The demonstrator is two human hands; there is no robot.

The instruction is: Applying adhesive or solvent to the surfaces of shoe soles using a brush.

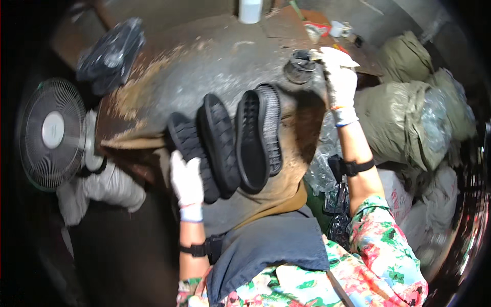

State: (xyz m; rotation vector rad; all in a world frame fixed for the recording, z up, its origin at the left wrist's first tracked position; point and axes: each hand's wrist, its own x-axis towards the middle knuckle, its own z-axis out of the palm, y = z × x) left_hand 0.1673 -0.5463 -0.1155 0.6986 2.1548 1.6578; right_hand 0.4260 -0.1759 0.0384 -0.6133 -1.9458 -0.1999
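Note:
Several black shoe soles stand side by side on the worn workbench. My left hand (187, 180), in a white glove, rests at the near end of the leftmost sole (190, 140), thumb and fingers apart. Right of it leans a second chunky sole (221, 143). Beyond that a hollow black sole (251, 158) shows its inside, next to a sole with a grey speckled face (270, 123). My right hand (341, 84), also gloved, reaches to the far right beside a dark round pot (299, 66). Its fingers are closed; what they hold is too small to make out.
A standing fan (52, 130) is at the left, and a black plastic bag (111, 55) lies on the bench's far left corner. A white container (250, 11) stands at the back. Stuffed olive sacks (394, 115) crowd the right side. A dark cloth (271, 245) covers my lap.

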